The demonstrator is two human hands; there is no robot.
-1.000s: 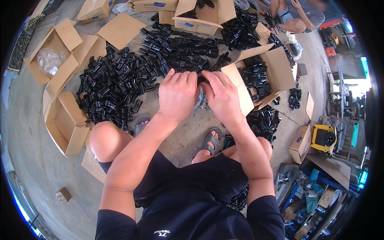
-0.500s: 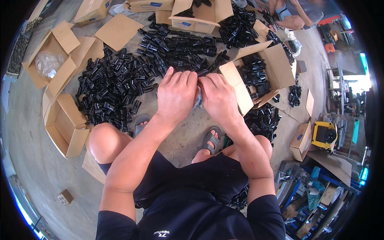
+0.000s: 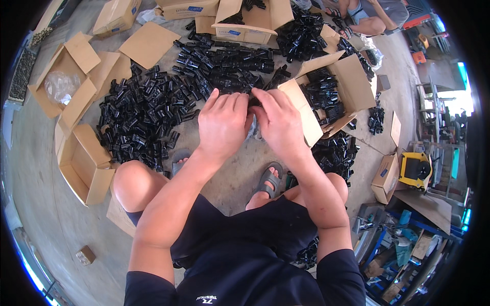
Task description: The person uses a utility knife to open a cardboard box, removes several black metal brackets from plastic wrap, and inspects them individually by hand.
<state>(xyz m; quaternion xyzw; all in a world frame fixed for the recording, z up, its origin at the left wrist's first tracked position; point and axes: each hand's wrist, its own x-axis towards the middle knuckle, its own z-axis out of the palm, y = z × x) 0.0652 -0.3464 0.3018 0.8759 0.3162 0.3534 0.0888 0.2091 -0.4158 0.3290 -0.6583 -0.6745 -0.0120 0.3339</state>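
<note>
My left hand and my right hand meet in front of me over the floor, both with fingers curled downward. Between the thumbs and fingertips a dark bit of a black plastic piece shows; my hands hide most of it. Just below the gap something clear and crumpled, perhaps plastic film, is partly visible. Beyond my fingers lies a pile of long black plastic parts. To the left spreads a heap of short black tubular pieces.
At right, an open carton holds black parts. Open cardboard boxes stand at left, another carton at the back. A person sits at far right. A yellow-framed object and a cluttered rack are at right.
My right hand's fingers have lifted and shifted slightly, widening the gap between thumb and fingers. My left hand has barely moved.
</note>
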